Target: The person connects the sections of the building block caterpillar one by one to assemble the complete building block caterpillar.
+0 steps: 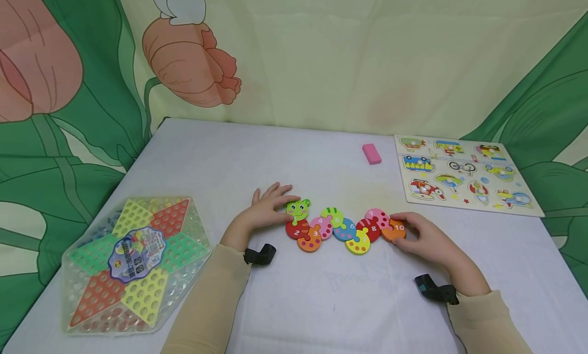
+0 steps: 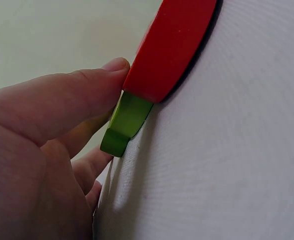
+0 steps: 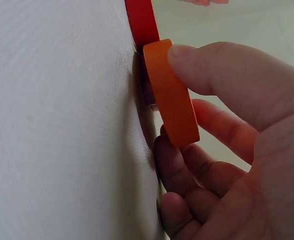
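Note:
A numbered caterpillar puzzle [image 1: 344, 229] of round, colourful pieces lies in a wavy row on the white cloth. At its left end, my left hand [image 1: 266, 209] holds the green smiling head [image 1: 298, 209] lightly between thumb and index finger, its other fingers spread. The left wrist view shows the thumb by the join of the green head [image 2: 129, 117] and a red piece [image 2: 174, 47]. My right hand [image 1: 424, 240] pinches the orange piece [image 1: 394, 231] marked 10 at the other end. In the right wrist view, that orange piece [image 3: 171, 95] leans between thumb and fingers, its underside partly hidden.
A Chinese checkers board [image 1: 138, 262] in clear plastic lies at the left. A pink block [image 1: 371, 154] sits toward the back. The vehicle picture board [image 1: 466, 175] rests at the back right. A printed curtain [image 1: 312, 52] hangs behind the table.

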The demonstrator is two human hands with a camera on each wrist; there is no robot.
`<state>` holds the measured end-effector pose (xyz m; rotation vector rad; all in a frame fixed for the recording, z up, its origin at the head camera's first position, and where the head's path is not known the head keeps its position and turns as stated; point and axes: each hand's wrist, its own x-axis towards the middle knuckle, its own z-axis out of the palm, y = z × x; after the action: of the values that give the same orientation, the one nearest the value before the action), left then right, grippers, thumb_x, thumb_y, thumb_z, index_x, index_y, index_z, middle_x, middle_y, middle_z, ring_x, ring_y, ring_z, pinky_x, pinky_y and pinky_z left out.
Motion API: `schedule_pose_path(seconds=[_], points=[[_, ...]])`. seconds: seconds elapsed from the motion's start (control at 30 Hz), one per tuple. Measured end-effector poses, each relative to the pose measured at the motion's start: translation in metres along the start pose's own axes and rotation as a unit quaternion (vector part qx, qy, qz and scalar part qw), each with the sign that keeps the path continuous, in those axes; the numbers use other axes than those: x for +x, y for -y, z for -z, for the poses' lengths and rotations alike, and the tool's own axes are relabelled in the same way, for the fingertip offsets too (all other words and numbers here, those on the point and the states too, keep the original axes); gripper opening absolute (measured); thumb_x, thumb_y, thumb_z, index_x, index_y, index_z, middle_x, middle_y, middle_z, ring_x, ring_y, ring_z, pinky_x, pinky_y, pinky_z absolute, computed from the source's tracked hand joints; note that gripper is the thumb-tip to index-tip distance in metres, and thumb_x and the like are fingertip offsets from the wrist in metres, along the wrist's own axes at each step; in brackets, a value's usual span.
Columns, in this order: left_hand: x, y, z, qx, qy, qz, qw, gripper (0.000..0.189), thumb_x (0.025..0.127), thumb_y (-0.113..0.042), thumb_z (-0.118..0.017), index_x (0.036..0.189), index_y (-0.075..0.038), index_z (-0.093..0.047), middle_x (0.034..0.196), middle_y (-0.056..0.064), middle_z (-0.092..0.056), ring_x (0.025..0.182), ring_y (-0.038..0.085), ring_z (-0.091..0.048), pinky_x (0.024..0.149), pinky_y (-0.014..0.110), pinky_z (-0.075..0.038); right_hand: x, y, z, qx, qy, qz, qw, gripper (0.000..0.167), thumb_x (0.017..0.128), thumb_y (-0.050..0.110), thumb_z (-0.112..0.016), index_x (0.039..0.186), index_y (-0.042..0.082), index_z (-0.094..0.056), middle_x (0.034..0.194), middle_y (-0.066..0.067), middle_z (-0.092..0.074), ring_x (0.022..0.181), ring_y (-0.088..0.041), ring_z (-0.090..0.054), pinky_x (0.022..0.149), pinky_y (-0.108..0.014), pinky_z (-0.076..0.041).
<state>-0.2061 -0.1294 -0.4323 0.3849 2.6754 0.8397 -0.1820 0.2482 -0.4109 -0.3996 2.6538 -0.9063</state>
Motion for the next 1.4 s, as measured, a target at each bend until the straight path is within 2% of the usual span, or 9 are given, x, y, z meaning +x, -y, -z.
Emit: schedule_pose_path(seconds=[0.3, 0.53, 0.73, 0.83, 1.0, 1.4], points=[[-0.002, -0.001, 0.001, -0.004, 0.001, -0.007, 1.0000, 0.054, 0.081, -0.038, -0.060, 0.132, -0.030, -0.047, 0.151, -0.002, -0.021, 0.142, 0.024, 0.001, 0.106, 0.059, 0.013, 0.002, -0.005, -0.001, -0.006, -0.003, 0.002, 1.0000, 0.056, 0.078, 0.032, -0.069, 0.127, 0.012, -0.049, 0.124, -0.012, -0.048, 0.109, -0.025, -0.044, 0.091, -0.044, -0.043], [-0.002, 0.000, 0.001, -0.003, -0.001, -0.009, 1.0000, 0.053, 0.081, -0.038, -0.059, 0.132, -0.030, -0.047, 0.151, -0.003, -0.021, 0.142, 0.024, 0.000, 0.106, 0.059, 0.012, 0.004, -0.008, -0.001, -0.002, -0.002, 0.007, 1.0000, 0.056, 0.078, 0.029, -0.069, 0.127, 0.012, -0.049, 0.127, -0.014, -0.047, 0.113, -0.028, -0.043, 0.093, -0.047, -0.043], [-0.002, -0.001, 0.001, -0.008, -0.001, -0.006, 0.9999, 0.054, 0.080, -0.038, -0.060, 0.132, -0.030, -0.047, 0.151, -0.003, -0.022, 0.142, 0.024, 0.001, 0.106, 0.058, 0.013, 0.002, -0.003, 0.000, -0.015, -0.009, 0.012, 0.9998, 0.056, 0.078, 0.027, -0.070, 0.128, 0.011, -0.050, 0.124, -0.014, -0.049, 0.106, -0.025, -0.044, 0.086, -0.038, -0.044], [-0.003, -0.001, 0.002, -0.010, -0.001, -0.004, 0.9999, 0.054, 0.080, -0.037, -0.060, 0.132, -0.030, -0.047, 0.151, -0.003, -0.021, 0.142, 0.024, 0.001, 0.106, 0.058, 0.013, 0.002, -0.002, 0.000, -0.023, -0.010, 0.016, 0.9996, 0.055, 0.078, 0.027, -0.070, 0.127, 0.011, -0.050, 0.124, -0.014, -0.049, 0.109, -0.028, -0.043, 0.089, -0.045, -0.045], [-0.002, -0.001, 0.001, -0.007, 0.000, -0.005, 1.0000, 0.054, 0.080, -0.039, -0.060, 0.132, -0.030, -0.047, 0.151, -0.003, -0.021, 0.142, 0.024, 0.001, 0.106, 0.058, 0.013, 0.002, -0.006, -0.001, -0.038, -0.007, 0.015, 0.9992, 0.053, 0.078, 0.027, -0.069, 0.126, 0.013, -0.052, 0.126, -0.015, -0.047, 0.119, -0.034, -0.035, 0.095, -0.058, -0.037], [-0.002, -0.001, 0.001, -0.003, 0.002, -0.003, 1.0000, 0.054, 0.081, -0.039, -0.059, 0.133, -0.030, -0.046, 0.152, -0.003, -0.020, 0.142, 0.023, 0.001, 0.107, 0.057, 0.013, 0.005, -0.011, -0.002, -0.025, 0.000, 0.013, 0.9996, 0.056, 0.078, 0.031, -0.069, 0.127, 0.014, -0.049, 0.130, -0.015, -0.044, 0.122, -0.035, -0.032, 0.095, -0.061, -0.034]])
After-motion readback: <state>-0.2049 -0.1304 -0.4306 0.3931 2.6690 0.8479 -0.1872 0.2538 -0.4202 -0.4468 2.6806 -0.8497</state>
